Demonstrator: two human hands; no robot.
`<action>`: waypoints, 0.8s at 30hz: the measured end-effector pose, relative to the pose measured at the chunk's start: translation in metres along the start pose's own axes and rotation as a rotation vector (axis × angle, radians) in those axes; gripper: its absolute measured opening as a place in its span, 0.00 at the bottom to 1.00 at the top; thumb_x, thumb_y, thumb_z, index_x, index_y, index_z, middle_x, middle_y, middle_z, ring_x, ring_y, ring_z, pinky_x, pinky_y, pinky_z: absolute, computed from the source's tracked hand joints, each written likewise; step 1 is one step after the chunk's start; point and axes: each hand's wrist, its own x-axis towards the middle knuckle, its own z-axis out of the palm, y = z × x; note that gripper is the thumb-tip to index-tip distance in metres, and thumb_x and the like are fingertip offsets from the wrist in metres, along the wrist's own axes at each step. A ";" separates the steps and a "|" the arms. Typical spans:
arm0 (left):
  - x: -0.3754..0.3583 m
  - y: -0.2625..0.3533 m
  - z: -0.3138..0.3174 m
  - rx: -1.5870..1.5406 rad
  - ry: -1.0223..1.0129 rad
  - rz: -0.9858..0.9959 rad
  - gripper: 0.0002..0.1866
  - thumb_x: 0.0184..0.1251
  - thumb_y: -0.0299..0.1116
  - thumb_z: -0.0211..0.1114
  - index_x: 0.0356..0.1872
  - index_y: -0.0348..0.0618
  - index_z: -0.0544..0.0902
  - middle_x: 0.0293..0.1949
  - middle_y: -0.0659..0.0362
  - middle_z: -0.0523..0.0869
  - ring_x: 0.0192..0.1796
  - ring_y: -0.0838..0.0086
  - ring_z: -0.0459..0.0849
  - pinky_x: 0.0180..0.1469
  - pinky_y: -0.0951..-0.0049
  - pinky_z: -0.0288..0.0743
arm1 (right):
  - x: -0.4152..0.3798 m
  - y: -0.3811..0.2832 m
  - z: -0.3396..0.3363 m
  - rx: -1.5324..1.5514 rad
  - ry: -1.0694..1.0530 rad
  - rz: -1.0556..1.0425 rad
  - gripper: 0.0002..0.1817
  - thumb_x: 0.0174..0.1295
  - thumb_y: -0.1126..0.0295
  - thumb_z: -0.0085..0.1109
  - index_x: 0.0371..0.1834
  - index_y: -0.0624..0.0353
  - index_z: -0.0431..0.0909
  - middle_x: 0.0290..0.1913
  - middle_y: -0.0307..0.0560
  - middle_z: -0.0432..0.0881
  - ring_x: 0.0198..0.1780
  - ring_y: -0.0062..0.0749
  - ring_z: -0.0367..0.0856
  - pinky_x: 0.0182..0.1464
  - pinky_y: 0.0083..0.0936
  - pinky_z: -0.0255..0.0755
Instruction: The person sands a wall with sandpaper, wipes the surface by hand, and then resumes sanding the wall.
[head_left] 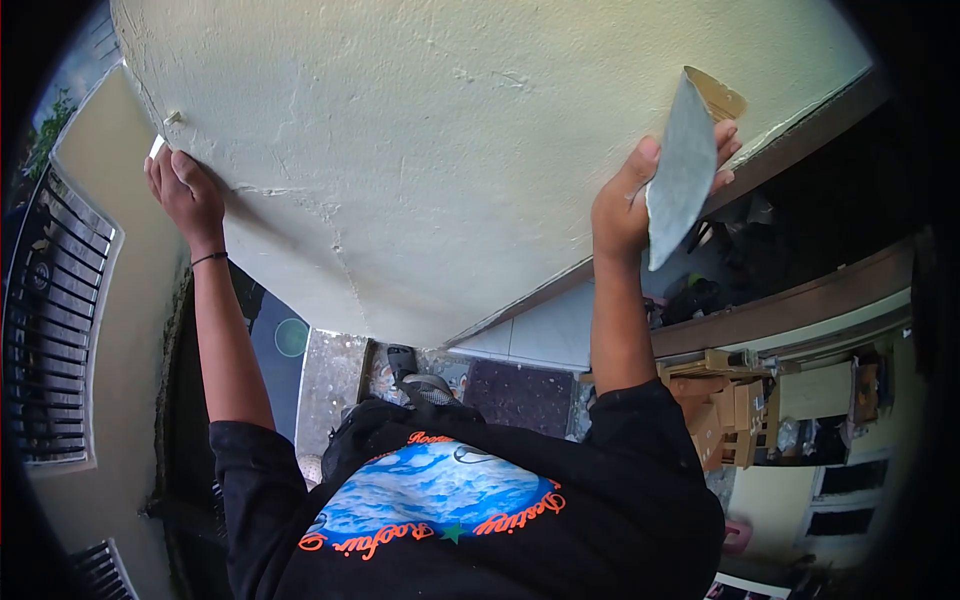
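Note:
A cream painted wall point(400, 130) with cracks and rough patches fills the upper part of the head view. At its left edge my left hand point(188, 195) is closed around the corner, thumb on the face, with a small bright white patch beside the fingers. My right hand point(625, 205) is raised near the wall's right edge. Between its thumb and fingers it grips a curved sheet of sandpaper point(682, 170), grey on one face and tan on the other. The sheet stands partly edge-on and covers part of the palm and fingers.
A black barred window point(60, 320) is at the left. Below lie a green round basin point(291, 338) and a dark mat point(520, 398). Cardboard boxes point(715, 415) are stacked at the lower right. A dark opening point(800, 190) runs beside the wall's right edge.

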 end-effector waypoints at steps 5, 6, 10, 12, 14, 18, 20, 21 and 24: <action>0.000 -0.005 0.000 0.011 -0.007 0.004 0.22 0.72 0.42 0.39 0.47 0.34 0.75 0.47 0.49 0.79 0.57 0.55 0.71 0.68 0.57 0.51 | -0.084 -0.022 -0.001 0.106 -0.391 -0.182 0.28 0.60 0.69 0.43 0.67 0.52 0.66 0.71 0.60 0.55 0.75 0.52 0.45 0.69 0.56 0.22; -0.001 -0.004 0.001 0.008 -0.006 0.006 0.22 0.72 0.42 0.39 0.47 0.34 0.75 0.47 0.49 0.79 0.57 0.55 0.71 0.68 0.57 0.51 | -0.080 -0.015 0.000 0.074 -0.385 -0.229 0.27 0.60 0.69 0.43 0.67 0.52 0.66 0.71 0.60 0.55 0.75 0.51 0.45 0.69 0.56 0.22; -0.001 -0.001 -0.002 0.028 -0.001 -0.015 0.22 0.72 0.42 0.39 0.47 0.34 0.75 0.47 0.49 0.79 0.57 0.55 0.71 0.69 0.57 0.51 | 0.001 0.003 -0.006 0.007 -0.067 -0.043 0.28 0.63 0.64 0.45 0.68 0.60 0.62 0.70 0.68 0.53 0.72 0.64 0.46 0.68 0.61 0.30; 0.001 0.000 -0.003 0.023 -0.018 -0.014 0.22 0.72 0.42 0.38 0.48 0.34 0.75 0.47 0.49 0.79 0.57 0.54 0.71 0.69 0.57 0.50 | 0.009 0.003 -0.004 0.052 -0.001 -0.018 0.30 0.62 0.63 0.45 0.69 0.61 0.59 0.71 0.70 0.50 0.73 0.64 0.44 0.67 0.62 0.31; 0.000 -0.001 -0.001 0.019 -0.008 -0.004 0.22 0.73 0.42 0.37 0.48 0.35 0.75 0.48 0.49 0.79 0.57 0.54 0.71 0.69 0.57 0.50 | -0.024 -0.016 0.000 -0.011 -0.171 -0.028 0.31 0.59 0.68 0.47 0.69 0.56 0.59 0.72 0.68 0.48 0.74 0.64 0.39 0.67 0.63 0.26; 0.001 0.004 -0.003 0.008 -0.016 -0.004 0.23 0.73 0.43 0.36 0.49 0.36 0.75 0.50 0.49 0.78 0.58 0.54 0.71 0.69 0.57 0.48 | -0.158 -0.041 0.005 0.061 -0.608 -0.348 0.35 0.52 0.73 0.54 0.67 0.33 0.65 0.75 0.47 0.48 0.77 0.38 0.36 0.70 0.56 0.21; -0.001 0.012 -0.009 -0.012 -0.032 -0.003 0.23 0.74 0.43 0.38 0.54 0.36 0.73 0.54 0.48 0.77 0.62 0.54 0.69 0.70 0.58 0.49 | -0.179 -0.055 -0.014 0.188 -0.726 -0.378 0.33 0.52 0.75 0.53 0.64 0.36 0.69 0.74 0.49 0.50 0.76 0.37 0.42 0.71 0.55 0.29; -0.005 0.019 -0.014 -0.068 -0.056 -0.071 0.22 0.73 0.42 0.40 0.57 0.37 0.72 0.57 0.49 0.75 0.64 0.55 0.67 0.70 0.59 0.49 | -0.177 -0.064 -0.027 0.417 -0.849 -0.198 0.28 0.53 0.75 0.53 0.60 0.41 0.73 0.71 0.50 0.58 0.74 0.39 0.50 0.70 0.52 0.36; -0.028 0.051 -0.044 -0.298 -0.151 -0.292 0.22 0.73 0.37 0.47 0.63 0.38 0.68 0.64 0.50 0.69 0.69 0.61 0.63 0.68 0.66 0.54 | -0.191 -0.089 -0.054 0.834 -0.932 0.478 0.13 0.60 0.71 0.53 0.46 0.59 0.81 0.53 0.56 0.78 0.58 0.40 0.75 0.60 0.37 0.63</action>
